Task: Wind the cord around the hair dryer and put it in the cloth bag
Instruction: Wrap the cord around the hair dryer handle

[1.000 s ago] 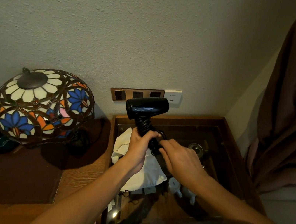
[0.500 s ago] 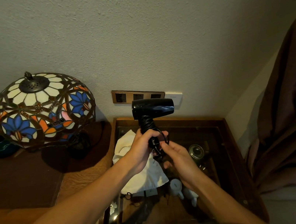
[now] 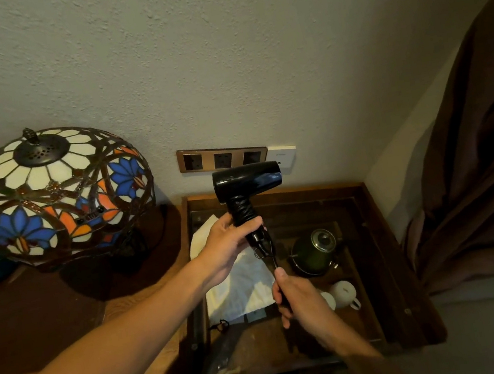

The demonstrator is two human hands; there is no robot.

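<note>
Black plastic fills the middle of the frame: the hair dryer (image 3: 246,180) stands upright, nozzle to the right, its handle already bound in turns of cord (image 3: 268,249). My left hand (image 3: 227,243) is wrapped around that handle, just under the coils. My right hand (image 3: 292,297), lower and right of centre, is closed on the free end of the cord, drawn taut down from the handle's foot.

I judge the dryer light enough for one hand but smooth and a little slippery, so the handle is the place to grip, not the glossy barrel. The cord looks stiff and springy; it will likely unwind if I slacken, so I should keep my thumb over the last turn.

Below my hands lies the pale cloth bag (image 3: 239,288), flat and limp on the glass-topped worktop (image 3: 383,262). It will need one hand to open its mouth, which I cannot see from here. Under the glass sit a dark green kettle (image 3: 316,252) and white cups (image 3: 343,294); they are no obstacle. At the left stands a stained-glass lamp (image 3: 57,194), fragile, near my left elbow's path. Wall sockets (image 3: 222,160) sit behind the dryer.
</note>
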